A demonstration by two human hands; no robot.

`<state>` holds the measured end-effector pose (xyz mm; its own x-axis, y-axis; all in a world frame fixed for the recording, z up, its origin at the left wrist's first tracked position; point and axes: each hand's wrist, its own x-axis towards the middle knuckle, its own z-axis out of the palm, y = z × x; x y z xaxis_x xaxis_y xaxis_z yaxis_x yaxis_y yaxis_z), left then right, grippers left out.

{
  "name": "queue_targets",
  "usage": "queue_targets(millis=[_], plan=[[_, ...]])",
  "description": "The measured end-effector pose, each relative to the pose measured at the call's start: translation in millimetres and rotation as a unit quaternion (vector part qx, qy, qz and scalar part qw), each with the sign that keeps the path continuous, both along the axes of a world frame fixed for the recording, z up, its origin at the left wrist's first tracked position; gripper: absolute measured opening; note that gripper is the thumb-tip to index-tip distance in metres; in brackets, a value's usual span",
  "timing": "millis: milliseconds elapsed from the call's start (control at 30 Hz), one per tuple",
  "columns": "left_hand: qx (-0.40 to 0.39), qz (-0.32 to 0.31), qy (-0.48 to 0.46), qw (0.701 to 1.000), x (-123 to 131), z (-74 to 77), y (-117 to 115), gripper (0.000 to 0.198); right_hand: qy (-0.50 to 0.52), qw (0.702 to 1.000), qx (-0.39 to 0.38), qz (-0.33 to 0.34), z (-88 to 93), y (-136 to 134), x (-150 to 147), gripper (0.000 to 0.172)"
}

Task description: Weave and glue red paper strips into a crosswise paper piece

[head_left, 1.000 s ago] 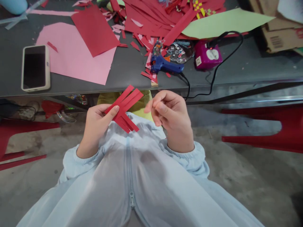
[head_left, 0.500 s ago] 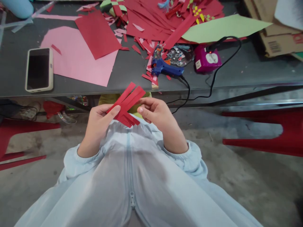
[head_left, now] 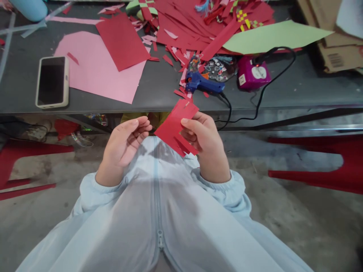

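Between thumb and fingers, my right hand (head_left: 205,139) grips a piece of red paper woven from strips (head_left: 176,122), with loose strip ends sticking out at its lower edge. My left hand (head_left: 126,141) is open and holds nothing. Its curled fingers stop just short of the paper's left corner. Both hands are in front of my lap, by the table's near edge. The blue glue gun (head_left: 204,83) lies on the table just beyond the paper, its cord hanging over the edge.
On the dark table (head_left: 107,102) lie a phone (head_left: 52,82), pink paper (head_left: 99,75), a red sheet (head_left: 123,41), many red scraps, green paper (head_left: 278,36) and a purple power adapter (head_left: 253,74). Cardboard (head_left: 337,56) sits at right. Red stools (head_left: 334,162) flank me.
The red woven paper has passed from my left hand to my right and is turned, its split strips no longer pointing up. My left hand has let go and opened.
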<state>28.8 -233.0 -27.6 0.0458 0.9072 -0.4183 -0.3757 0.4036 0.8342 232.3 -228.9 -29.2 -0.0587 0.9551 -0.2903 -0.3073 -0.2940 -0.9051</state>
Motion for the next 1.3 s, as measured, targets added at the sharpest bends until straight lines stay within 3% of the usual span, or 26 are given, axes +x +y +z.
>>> queue_targets(millis=[167, 433, 567, 733, 867, 967, 1100, 1300], plan=[[-0.035, 0.002, -0.052, 0.998, -1.7, 5.6, -2.2, 0.01, -0.013, 1.0, -0.004, -0.009, 1.0, -2.0, 1.5, 0.024], [-0.016, -0.026, -0.019, 0.999, -2.7, 14.5, -8.8, 0.016, -0.007, 1.0, -0.002, 0.014, -1.2, -3.5, -2.4, 0.025], [-0.003, -0.035, -0.021, 0.999, -3.8, 12.2, -8.4, 0.017, 0.003, 1.0, 0.004, 0.022, -2.3, -3.6, -3.9, 0.026], [0.034, -0.031, -0.039, 0.998, -4.3, 2.9, -3.3, 0.036, 0.019, 0.999, 0.007, 0.03, -3.3, -3.3, -6.6, 0.027], [0.088, -0.009, 0.028, 0.996, -1.2, -5.4, -1.0, 0.041, 0.023, 0.999, 0.006, 0.034, -4.4, -2.8, -10.1, 0.03], [0.118, -0.036, 0.079, 0.989, 1.9, -8.9, -3.0, 0.036, 0.026, 0.998, 0.003, 0.051, -4.9, -2.2, -14.4, 0.031], [0.133, -0.108, 0.14, 0.975, 3.7, -5.4, -7.7, 0.027, 0.019, 0.998, 0.007, 0.065, -6.8, -1.4, -19.4, 0.039], [0.159, -0.096, 0.201, 0.962, -0.1, -0.6, -7.8, 0.021, -0.081, 0.989, 0.054, 0.116, -10.0, -0.5, -14.5, 0.046]])
